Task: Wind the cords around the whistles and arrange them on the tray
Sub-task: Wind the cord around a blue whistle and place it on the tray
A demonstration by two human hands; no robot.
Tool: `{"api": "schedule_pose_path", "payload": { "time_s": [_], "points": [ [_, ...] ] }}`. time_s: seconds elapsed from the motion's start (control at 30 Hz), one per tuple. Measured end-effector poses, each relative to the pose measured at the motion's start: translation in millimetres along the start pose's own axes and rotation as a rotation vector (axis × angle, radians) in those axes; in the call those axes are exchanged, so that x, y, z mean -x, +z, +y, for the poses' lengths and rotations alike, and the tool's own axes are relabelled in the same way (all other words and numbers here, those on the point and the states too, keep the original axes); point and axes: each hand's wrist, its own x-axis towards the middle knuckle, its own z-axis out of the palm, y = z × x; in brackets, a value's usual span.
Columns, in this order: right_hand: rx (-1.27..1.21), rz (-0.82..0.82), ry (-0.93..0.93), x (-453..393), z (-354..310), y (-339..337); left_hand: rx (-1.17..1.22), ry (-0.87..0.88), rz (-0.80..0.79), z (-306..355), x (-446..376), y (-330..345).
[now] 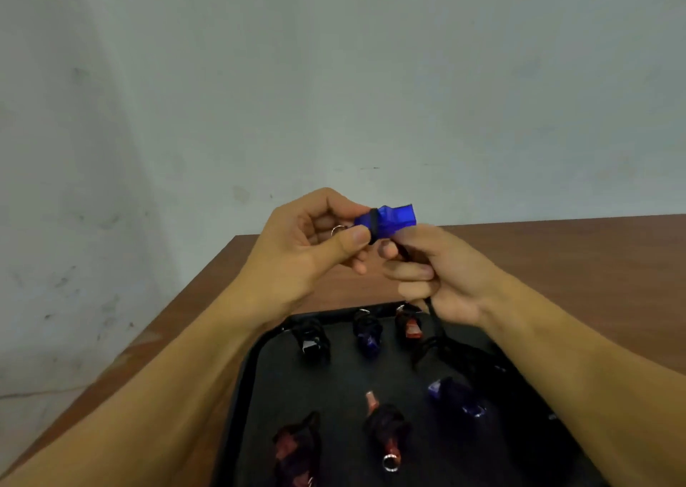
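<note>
Left fingers: I see my left hand (312,241) pinching the ring end of the blue whistle (389,220), thumb pressed on the near side, the other fingers curled behind it.
Right fingers: my right hand (438,271) is curled tight round the black cord (432,310); the forefinger tip sits just under the whistle body.
Held whistle: one, translucent blue, raised above the far edge of the tray, mouthpiece pointing right, a few turns of cord wrapped round its middle.
Key ring: one small metal ring (337,230) shows inside my left palm.
Loose cord: it hangs from my right fist down onto the tray, where it lies in a heap (441,349).
Whistles on the tray: I count six, each wound in black cord.
Far row: three, a black one (311,340), a blue one (367,332), a red one (410,327).
Near row: three, a red one (297,445) at left, a red one with a ring (386,431) in the middle, a blue one (458,399) at right.
Tray: one, black (260,356), with a raised rim, below my forearms.
Table: one, brown wood (575,256), set against a pale wall (334,78).
</note>
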Motion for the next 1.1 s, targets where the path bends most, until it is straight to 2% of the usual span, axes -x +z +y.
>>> {"api": "schedule_pose_path", "payload": {
  "time_s": [0.07,0.23,0.37,0.43,0.5,0.6,0.7,0.8,0.9,1.1],
  "points": [
    [-0.06,0.037,0.004,-3,13,2,0.096,-0.036,0.065,-13,3,3],
    [0.083,0.215,-0.151,-5,24,11,0.264,-0.096,0.201,-31,3,10],
    [0.384,0.417,-0.341,0,33,19,0.394,-0.163,0.22,-38,5,16],
    [0.514,0.461,-0.407,1,40,23,0.402,-0.182,0.237,-41,8,14],
    [0.611,0.478,-0.433,3,45,25,0.328,-0.187,0.256,-46,11,12],
    [0.875,0.496,-0.424,9,45,23,0.058,-0.159,0.263,-48,12,8],
    [1.21,0.419,-0.393,16,34,16,-0.211,-0.121,0.239,-48,11,3],
    [1.404,0.349,-0.34,19,16,10,-0.426,-0.108,0.179,-50,12,1],
    [1.419,0.332,-0.361,16,-1,2,-0.557,-0.106,0.102,-52,12,1],
    [1.284,0.226,-0.523,3,1,-6,-0.477,-0.101,0.03,-51,16,-10]
  ]
}}
